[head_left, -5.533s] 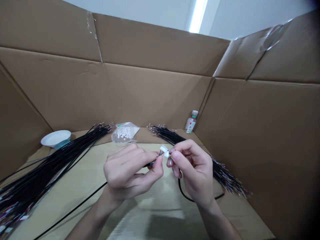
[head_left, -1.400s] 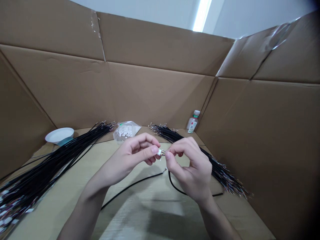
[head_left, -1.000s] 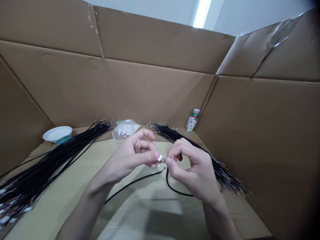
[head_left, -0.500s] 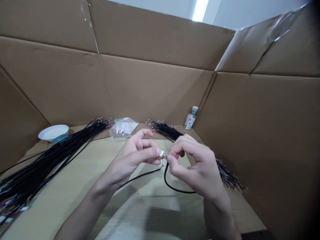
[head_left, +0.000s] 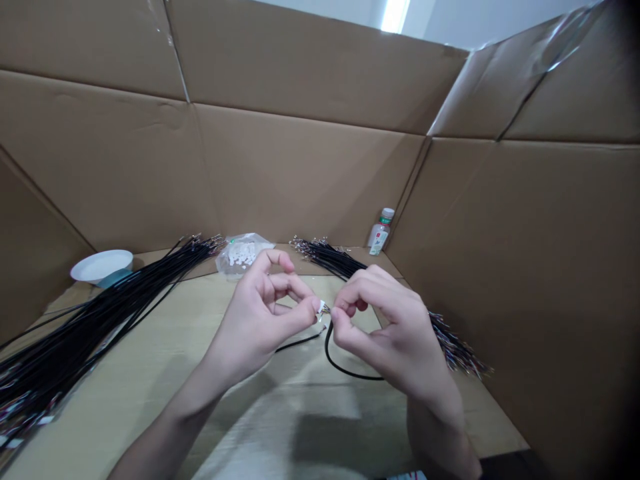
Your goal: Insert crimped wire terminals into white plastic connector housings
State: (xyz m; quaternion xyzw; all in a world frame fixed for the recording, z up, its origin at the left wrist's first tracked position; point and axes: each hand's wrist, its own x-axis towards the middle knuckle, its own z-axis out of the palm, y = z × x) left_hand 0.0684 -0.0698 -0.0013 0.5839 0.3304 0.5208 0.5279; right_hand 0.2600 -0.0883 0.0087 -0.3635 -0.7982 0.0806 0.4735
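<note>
Between thumb and fingertips, my left hand point(head_left: 273, 307) pinches a small white connector point(head_left: 321, 307). Thin coloured wires run from the connector to the right, into the fingertips of my right hand point(head_left: 383, 323). There my right hand pinches the wires near the end of a black cable point(head_left: 345, 373), which loops down below it. Another stretch of black cable point(head_left: 300, 342) lies under my left hand, its end close to the connector. My fingertips partly hide the connector and the wires.
A large bundle of black cables point(head_left: 115, 300) lies at the left beside a white bowl point(head_left: 103, 265). A plastic bag of white pieces point(head_left: 243, 253) and a second cable bundle point(head_left: 330, 259) lie at the back. A bottle point(head_left: 381, 232) stands in the right corner. Cardboard walls point(head_left: 310, 173) enclose the table.
My left hand has turned, and its wrist and fingers sit slightly differently around the connector. My right hand keeps its pinch nearly in place. The view has shifted a little.
</note>
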